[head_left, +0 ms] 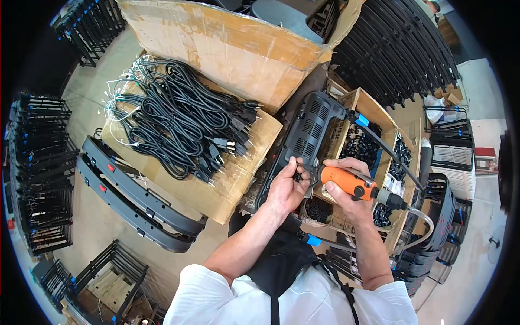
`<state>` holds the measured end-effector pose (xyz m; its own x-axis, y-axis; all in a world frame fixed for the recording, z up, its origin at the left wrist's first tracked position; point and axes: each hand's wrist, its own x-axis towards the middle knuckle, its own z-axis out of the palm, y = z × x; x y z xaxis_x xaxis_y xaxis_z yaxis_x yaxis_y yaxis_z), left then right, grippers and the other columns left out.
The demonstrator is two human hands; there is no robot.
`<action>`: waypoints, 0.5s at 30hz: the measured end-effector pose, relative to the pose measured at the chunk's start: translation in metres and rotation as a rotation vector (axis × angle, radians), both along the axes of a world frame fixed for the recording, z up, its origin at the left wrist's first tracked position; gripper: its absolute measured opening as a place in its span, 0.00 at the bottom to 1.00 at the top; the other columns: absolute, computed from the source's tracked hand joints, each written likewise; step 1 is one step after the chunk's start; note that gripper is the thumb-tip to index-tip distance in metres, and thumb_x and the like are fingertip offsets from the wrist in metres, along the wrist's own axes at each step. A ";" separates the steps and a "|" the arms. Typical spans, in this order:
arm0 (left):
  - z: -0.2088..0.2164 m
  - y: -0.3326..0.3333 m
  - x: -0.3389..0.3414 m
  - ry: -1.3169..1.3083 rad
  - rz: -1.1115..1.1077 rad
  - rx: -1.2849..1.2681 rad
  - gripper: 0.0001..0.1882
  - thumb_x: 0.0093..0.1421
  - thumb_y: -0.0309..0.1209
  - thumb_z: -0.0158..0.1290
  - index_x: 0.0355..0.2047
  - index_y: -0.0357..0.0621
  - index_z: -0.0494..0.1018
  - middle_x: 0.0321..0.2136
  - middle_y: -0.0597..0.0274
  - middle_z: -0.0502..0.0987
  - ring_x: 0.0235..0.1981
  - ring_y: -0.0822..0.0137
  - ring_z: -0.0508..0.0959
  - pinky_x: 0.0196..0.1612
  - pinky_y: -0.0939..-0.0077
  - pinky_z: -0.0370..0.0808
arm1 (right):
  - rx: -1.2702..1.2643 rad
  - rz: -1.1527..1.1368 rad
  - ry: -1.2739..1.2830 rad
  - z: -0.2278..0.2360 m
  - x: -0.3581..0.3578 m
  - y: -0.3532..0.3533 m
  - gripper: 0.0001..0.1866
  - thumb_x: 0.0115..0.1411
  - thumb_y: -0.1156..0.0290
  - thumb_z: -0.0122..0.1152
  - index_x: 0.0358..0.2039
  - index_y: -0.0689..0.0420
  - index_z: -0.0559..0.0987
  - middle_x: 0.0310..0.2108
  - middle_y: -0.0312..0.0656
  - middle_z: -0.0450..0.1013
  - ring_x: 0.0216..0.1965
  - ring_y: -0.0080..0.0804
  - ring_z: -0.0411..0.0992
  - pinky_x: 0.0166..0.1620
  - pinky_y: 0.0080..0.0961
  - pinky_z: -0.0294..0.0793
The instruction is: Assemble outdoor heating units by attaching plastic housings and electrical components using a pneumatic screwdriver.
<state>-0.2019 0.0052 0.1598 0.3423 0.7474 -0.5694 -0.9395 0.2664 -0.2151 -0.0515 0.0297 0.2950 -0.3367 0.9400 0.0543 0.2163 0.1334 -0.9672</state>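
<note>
My right hand (pixel 352 189) is wrapped round an orange air screwdriver (pixel 338 179), which lies almost level with its nose toward my left hand. A clear hose (pixel 430 222) runs from its rear end. My left hand (pixel 288 187) is palm up with curled fingers, holding small dark pieces that look like screws. Its fingertips are close to the tool's nose, and the bit itself is hard to make out. Just beyond both hands lies a long black plastic housing (pixel 311 130) with vent slots, joined to a black tube frame with blue wrapping (pixel 360 120).
Bundled black power cords (pixel 179 114) lie on cardboard (pixel 265 132) at left. Curved black panels (pixel 143 208) rest below them. A wooden bin (pixel 355 100) of small black parts stands at right, near a small container of dark pieces (pixel 318 210). Stacked black frames (pixel 395 49) rise behind.
</note>
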 end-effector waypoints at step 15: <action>-0.005 0.004 -0.008 -0.033 -0.031 0.079 0.14 0.75 0.42 0.54 0.49 0.45 0.75 0.31 0.67 0.76 0.33 0.69 0.77 0.39 0.77 0.80 | -0.097 -0.036 -0.091 0.011 -0.021 0.017 0.27 0.58 0.78 0.73 0.56 0.58 0.71 0.54 0.50 0.79 0.56 0.38 0.77 0.62 0.38 0.76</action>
